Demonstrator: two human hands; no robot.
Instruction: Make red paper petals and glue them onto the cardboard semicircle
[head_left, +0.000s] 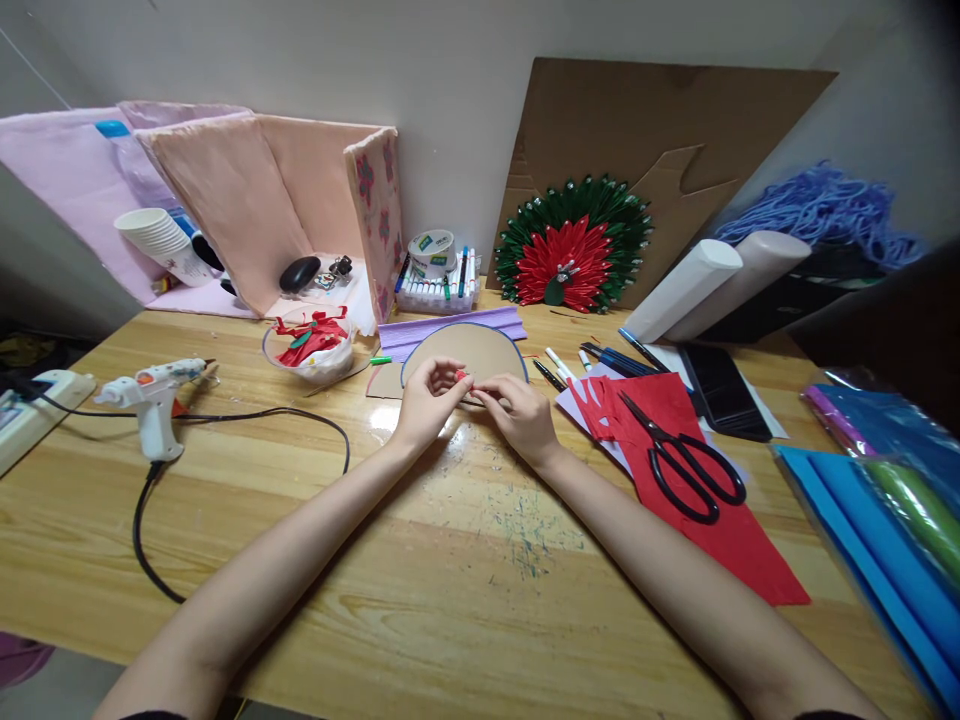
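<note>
My left hand [433,397] and my right hand [523,412] meet over the middle of the table, fingertips pinched together. Between them shows a small red piece [460,376], perhaps crepe paper; most of it is hidden by my fingers. Just behind the hands lies a rounded cardboard piece [469,345] with a blue-edged outline. To the right, black-handled scissors [682,455] rest on a sheet of red paper [750,555] whose far left part is cut into strips. A clear bowl [330,368] with red scraps stands left of my left hand.
A white glue gun [157,410] with its cord lies at the left. Behind stand a fabric-covered box [300,190], a marker case [439,295] and a green-and-red fan-shaped decoration [574,245] against cardboard [630,120]. A phone [724,390] and blue packets [847,530] are at the right.
</note>
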